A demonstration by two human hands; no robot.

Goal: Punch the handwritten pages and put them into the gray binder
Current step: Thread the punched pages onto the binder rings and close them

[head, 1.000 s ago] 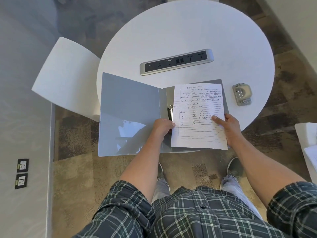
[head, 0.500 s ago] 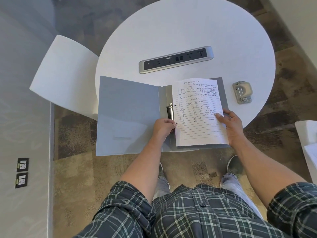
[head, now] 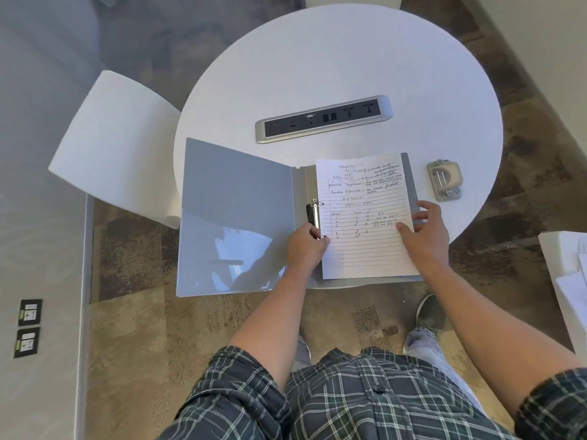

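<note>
Bright, even daylight fills the scene. The open glossy gray plastic binder cover [head: 235, 217] carries a pale glare patch toward 6 o'clock, crossed by soft forearm shadows. The round white table [head: 349, 58] is nearly blown out. Wide-angle distortion bends edges at 9 and 3 o'clock; handwriting reads slightly soft.

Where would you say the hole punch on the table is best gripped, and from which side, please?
Probably across its two long sides, coming from above. The hole punch lies flat on the round table, apart from the gray binder and the right hand, with bare tabletop around it. Its rounded top handle offers a palm rest; its underside is hidden.
</note>
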